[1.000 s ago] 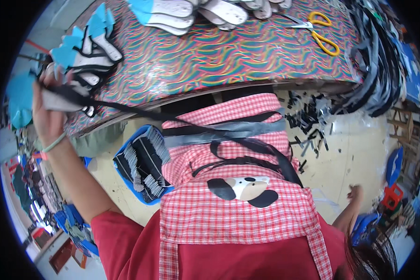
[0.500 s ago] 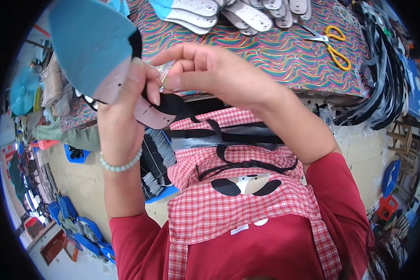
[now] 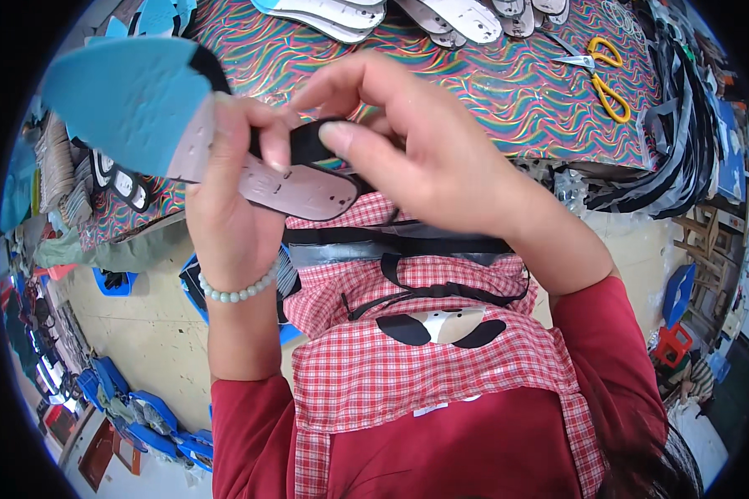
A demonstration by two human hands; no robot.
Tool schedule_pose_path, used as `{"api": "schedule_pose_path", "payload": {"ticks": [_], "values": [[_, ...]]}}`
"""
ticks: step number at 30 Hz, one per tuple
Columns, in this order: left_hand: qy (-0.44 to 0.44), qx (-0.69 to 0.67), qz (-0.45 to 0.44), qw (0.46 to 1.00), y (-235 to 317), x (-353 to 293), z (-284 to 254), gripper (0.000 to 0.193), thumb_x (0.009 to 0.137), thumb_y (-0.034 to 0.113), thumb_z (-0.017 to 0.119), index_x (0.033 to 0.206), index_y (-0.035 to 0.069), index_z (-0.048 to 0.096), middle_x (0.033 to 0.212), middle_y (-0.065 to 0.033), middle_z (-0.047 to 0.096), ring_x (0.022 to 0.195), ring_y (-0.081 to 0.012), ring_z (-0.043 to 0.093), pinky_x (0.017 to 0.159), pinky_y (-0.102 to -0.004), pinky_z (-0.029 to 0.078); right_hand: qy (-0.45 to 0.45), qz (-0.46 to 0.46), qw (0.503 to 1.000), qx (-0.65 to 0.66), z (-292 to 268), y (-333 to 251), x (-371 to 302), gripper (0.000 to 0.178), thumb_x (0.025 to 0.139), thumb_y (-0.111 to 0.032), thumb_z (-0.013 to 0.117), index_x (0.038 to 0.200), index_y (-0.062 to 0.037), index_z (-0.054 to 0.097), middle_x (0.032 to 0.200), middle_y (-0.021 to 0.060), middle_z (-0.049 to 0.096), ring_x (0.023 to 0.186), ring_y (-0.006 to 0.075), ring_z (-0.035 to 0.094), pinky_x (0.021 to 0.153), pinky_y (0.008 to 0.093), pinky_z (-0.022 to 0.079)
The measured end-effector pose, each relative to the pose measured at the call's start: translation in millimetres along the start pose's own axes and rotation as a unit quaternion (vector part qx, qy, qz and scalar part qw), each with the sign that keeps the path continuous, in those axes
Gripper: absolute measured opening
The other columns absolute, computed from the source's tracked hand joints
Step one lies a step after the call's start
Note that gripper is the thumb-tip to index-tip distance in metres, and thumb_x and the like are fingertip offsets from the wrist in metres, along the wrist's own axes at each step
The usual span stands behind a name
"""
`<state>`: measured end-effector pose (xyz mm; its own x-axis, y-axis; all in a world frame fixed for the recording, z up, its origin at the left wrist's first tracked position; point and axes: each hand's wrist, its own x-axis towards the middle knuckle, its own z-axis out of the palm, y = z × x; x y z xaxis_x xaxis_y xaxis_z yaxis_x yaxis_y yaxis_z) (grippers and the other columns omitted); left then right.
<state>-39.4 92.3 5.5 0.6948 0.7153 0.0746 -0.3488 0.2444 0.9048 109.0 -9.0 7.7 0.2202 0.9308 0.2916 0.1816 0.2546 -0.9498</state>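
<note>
My left hand (image 3: 233, 195) grips a large insole (image 3: 129, 104) around its narrow middle. Its broad end is light blue, while the narrower end is pale pink with dark specks and a black edge. A black strip (image 3: 308, 143) runs along the upper side of the pale end. My right hand (image 3: 445, 162) is at that end, its thumb pressed on the strip and its fingers curled behind. What lies under those fingers is hidden.
On the patterned table cover (image 3: 524, 108) lie stacked pale insoles (image 3: 462, 21) and yellow-handled scissors (image 3: 612, 96). Black strips hang in a bundle (image 3: 682, 141) at the right. A blue bin (image 3: 115, 283) stands on the floor at left.
The insole has tipped, its blue end lower and farther left and its pale end farther right. My right thumb, earlier pinched against the fingers, now lies on the black strip.
</note>
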Motion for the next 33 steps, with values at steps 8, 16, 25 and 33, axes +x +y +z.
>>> {"api": "schedule_pose_path", "payload": {"ticks": [8,16,25,33], "values": [[0.016,-0.419,-0.046,0.907,0,-4,10,0.022,0.099,0.027,0.049,0.091,0.006,0.054,0.067,0.0015,0.046,0.074,-0.0147,0.051,0.080,-0.0326,0.045,-0.036,-0.066,0.947,-0.312,-2,11,-49,0.045,0.085,-0.034,0.065,0.117,-0.0062,0.051,0.085,0.0117,0.062,0.072,0.0286,0.065,0.058,0.0389,0.053],[0.057,-0.136,-0.093,0.985,-27,-17,34,0.031,0.098,0.030,0.048,0.107,0.002,0.057,0.090,-0.0133,0.064,0.088,-0.0250,0.062,0.082,-0.0366,0.050,0.044,0.066,0.994,-0.078,-10,-3,-51,0.035,0.096,-0.016,0.053,0.120,0.0074,0.044,0.092,0.0120,0.062,0.076,0.0148,0.062,0.067,0.0269,0.049],[-0.270,0.548,0.237,0.756,31,25,22,0.026,0.078,0.017,0.071,0.095,-0.002,0.064,0.092,-0.0131,0.065,0.088,-0.0274,0.060,0.079,-0.0347,0.046,-0.142,-0.064,0.908,-0.389,-68,-47,-11,0.032,0.083,-0.018,0.067,0.111,-0.0047,0.058,0.093,0.0120,0.064,0.077,0.0319,0.064,0.067,0.0362,0.051],[-0.238,0.429,-0.030,0.871,27,-3,22,0.022,0.085,0.016,0.063,0.098,-0.001,0.066,0.080,-0.0121,0.065,0.071,-0.0233,0.062,0.063,-0.0317,0.048,-0.096,0.005,0.972,-0.214,-76,-70,5,0.031,0.083,-0.018,0.071,0.106,0.0000,0.062,0.088,0.0051,0.065,0.074,0.0109,0.060,0.062,0.0219,0.046]]}}
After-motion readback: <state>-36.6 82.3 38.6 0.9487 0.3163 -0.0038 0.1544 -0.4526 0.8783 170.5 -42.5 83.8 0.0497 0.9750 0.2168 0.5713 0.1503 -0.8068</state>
